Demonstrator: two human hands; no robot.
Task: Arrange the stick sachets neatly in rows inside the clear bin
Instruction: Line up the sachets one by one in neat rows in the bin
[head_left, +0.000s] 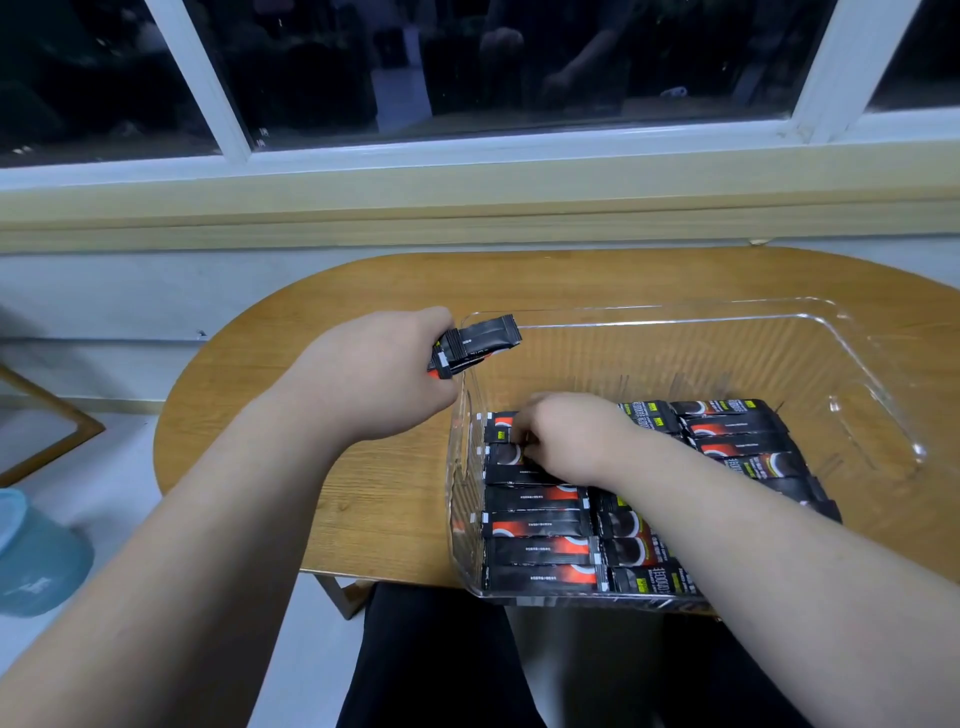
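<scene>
A clear bin stands on the wooden table, reaching over its near edge. Black-and-red stick sachets lie flat inside it in rows along the near and left parts of its floor. My left hand hovers just outside the bin's far left corner and grips a small bundle of sachets, which pokes over the rim. My right hand is inside the bin at the left, fingers curled down onto the sachets at the top of the left row; whether it pinches one is hidden by the hand.
The oval wooden table has bare surface left of and behind the bin. A window sill and wall run behind it. A blue water bottle stands on the floor at left. My dark-clothed legs are below the table edge.
</scene>
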